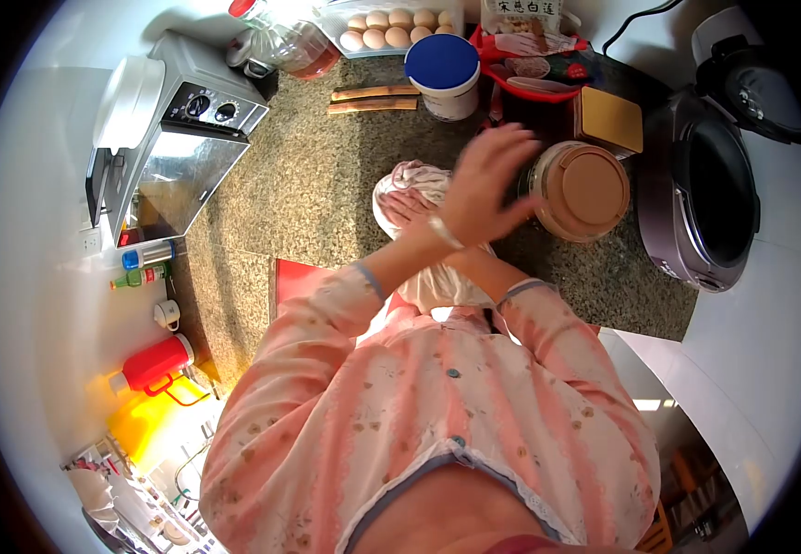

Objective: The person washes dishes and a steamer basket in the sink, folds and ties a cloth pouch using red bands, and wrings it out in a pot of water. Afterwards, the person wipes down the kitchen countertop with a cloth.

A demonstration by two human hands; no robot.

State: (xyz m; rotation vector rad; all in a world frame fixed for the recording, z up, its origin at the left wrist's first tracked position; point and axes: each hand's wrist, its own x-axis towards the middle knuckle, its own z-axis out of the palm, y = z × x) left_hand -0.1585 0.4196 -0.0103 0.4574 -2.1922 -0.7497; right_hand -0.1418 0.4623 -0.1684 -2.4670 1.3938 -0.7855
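My forearms cross at the middle of the head view. My left hand (493,185), with a pale band at the wrist, is raised with its fingers apart and holds nothing; its thumb is nearest to a round jar with a brown lid (593,188). Under that wrist, my right hand (406,205) lies on a bunched whitish-pink cloth (391,185), fingers stretched out. More pale cloth (442,284) shows below the crossed arms, against the front of the patterned shirt. Part of my right hand is hidden behind the left arm.
Along the back stand an egg box (400,32), two wooden strips (373,100), a blue-lidded tub (444,76), a red basket (534,85) and a gold tin (609,120). An oven (188,138) is at left, an open cooker (701,194) at right.
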